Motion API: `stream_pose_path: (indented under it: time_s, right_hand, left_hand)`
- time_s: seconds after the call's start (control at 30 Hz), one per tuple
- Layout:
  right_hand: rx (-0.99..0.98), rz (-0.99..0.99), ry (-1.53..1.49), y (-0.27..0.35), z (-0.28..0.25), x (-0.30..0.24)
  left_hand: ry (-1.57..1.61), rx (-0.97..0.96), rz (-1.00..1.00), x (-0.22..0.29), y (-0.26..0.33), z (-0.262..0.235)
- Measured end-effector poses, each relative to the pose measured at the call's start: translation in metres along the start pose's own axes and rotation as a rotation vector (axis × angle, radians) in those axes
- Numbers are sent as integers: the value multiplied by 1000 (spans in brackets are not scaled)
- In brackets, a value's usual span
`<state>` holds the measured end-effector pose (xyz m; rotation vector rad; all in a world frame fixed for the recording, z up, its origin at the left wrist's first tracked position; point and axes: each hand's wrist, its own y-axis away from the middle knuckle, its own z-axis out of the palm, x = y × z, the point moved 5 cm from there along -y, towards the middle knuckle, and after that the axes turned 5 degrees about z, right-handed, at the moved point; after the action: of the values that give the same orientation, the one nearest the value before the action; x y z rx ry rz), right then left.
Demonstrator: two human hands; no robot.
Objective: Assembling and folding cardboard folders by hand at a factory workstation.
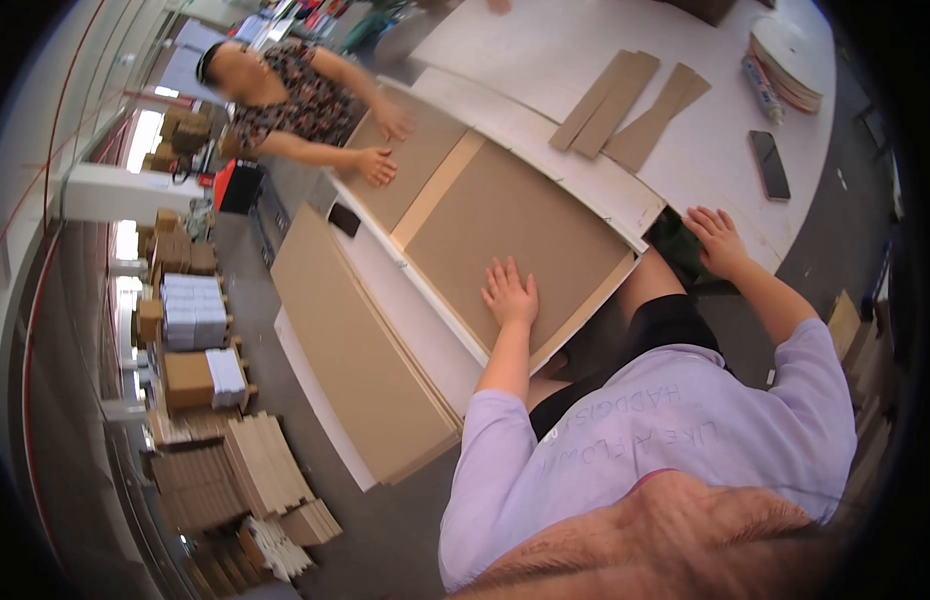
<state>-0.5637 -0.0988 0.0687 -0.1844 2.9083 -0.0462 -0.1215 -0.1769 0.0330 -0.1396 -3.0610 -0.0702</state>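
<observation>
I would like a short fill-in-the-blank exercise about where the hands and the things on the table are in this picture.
1. The person's left hand lies flat on a large brown ____ sheet.
2. The right hand rests at the edge of the ____ table.
3. A dark ____ lies on the table beyond the right hand.
4. Across the table, another person's hands press on a second ____ sheet.

Missing words: cardboard; white; phone; cardboard

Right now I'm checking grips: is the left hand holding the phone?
No: the left hand lies flat on the cardboard sheet, while the phone lies apart on the white table.
</observation>
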Motion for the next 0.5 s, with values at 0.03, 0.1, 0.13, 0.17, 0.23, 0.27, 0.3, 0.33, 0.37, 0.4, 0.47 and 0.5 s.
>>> stream_pose_path:
  time_s: [0.03, 0.1, 0.13, 0.17, 0.23, 0.27, 0.3, 0.33, 0.37, 0.4, 0.47, 0.5]
  right_hand:
    - [6, 0, 7, 0, 0, 0]
    - [-4, -17, 4, 0, -2, -1]
    - [-10, 2, 2, 0, -3, -1]
    - [-21, -1, 2, 0, -3, -2]
    - [-34, -5, 13, -1, -2, -4]
    - [-43, 15, 23, -1, -2, -5]
    - [-46, -2, 28, -1, -1, -6]
    - [-48, 5, 35, 0, 0, -6]
    - [-51, 14, 41, 2, 1, -6]
    - [-51, -2, 44, 2, 1, -6]
    - [-55, 6, 43, 3, 4, -5]
    - [-57, -8, 44, 2, 5, -7]
  left_hand:
    - [0, 4, -32, -1, 0, -1]
    - [24, -16, -8, 2, 0, -3]
    - [26, -14, -35, 1, 1, -5]
    - [42, -17, -27, 3, 1, -7]
    - [62, -10, -38, 1, 2, -9]
    - [64, -16, -36, 0, 4, -11]
    - [67, -25, -30, 1, 6, -11]
    - [73, -21, -46, 1, 7, -13]
    - [78, -39, -41, 2, 7, -13]
    - [82, -55, -35, 2, 7, -14]
    - [86, -53, -38, 0, 11, -14]
    - [86, -55, -27, 0, 11, -15]
